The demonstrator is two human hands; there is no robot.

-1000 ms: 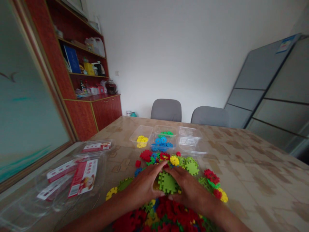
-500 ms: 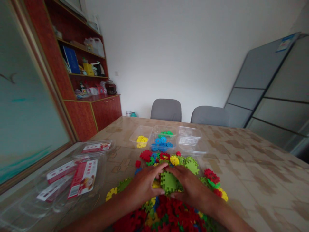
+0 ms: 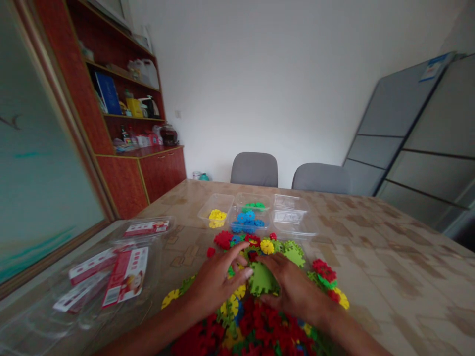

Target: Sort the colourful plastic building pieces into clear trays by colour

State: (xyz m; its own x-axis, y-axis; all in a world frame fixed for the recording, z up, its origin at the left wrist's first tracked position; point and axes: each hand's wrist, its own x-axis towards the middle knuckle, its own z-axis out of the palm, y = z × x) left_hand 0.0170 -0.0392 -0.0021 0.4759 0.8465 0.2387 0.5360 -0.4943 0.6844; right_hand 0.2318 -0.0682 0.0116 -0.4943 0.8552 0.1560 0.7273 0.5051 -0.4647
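My right hand [image 3: 293, 283] is closed on a light green interlocking tile [image 3: 261, 279] with toothed edges, its thumb below and fingers along the top. Just left of that tile, my left hand [image 3: 217, 278] hovers with thumb and fingers apart, holding nothing. Below both hands spreads a heap of red notched pieces [image 3: 265, 321], mixed with green, blue and yellow ones. Beyond the hands lie a yellow flower-shaped disc [image 3: 266, 246], a red notched piece [image 3: 223, 240] and another green toothed tile [image 3: 295, 254].
A clear box with yellow discs [image 3: 217, 217] stands at the back, beside a clear box with blue discs [image 3: 248, 222]. Green pieces [image 3: 256, 205] sit behind these. More clear containers [image 3: 293, 222] are to their right. Clear lids with red-and-white labels [image 3: 128, 274] lie at left.
My left hand has drawn back slightly leftward, away from the green tile, with its fingers wider apart. The tile stays in my right hand, tilted a little differently.
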